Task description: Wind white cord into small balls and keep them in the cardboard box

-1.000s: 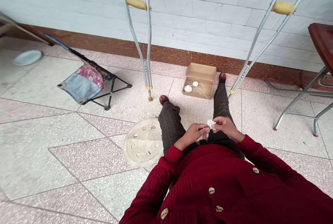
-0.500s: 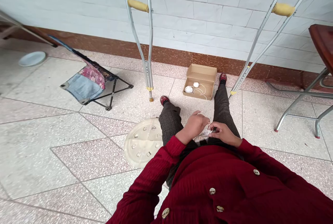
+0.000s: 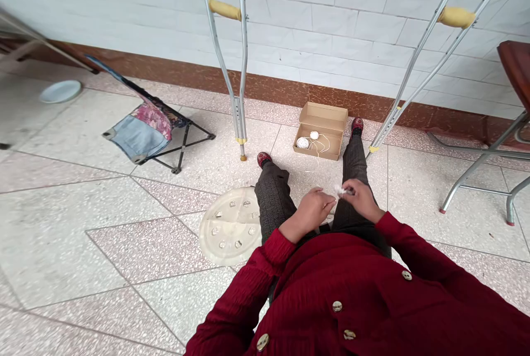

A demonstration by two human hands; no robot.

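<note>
Left hand: loosely curled, hold on anything unclear; just beside it at 2 o'clock, white string bundle. Right hand: fingers pinched shut on that bundle. Cardboard box, open, containing string balls, at 12 o'clock from the hands.

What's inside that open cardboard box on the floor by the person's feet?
The open cardboard box holds a ball of white string, a smaller ball and loose strands. The box floor beneath the balls is covered, so anything under them cannot be seen.
</note>
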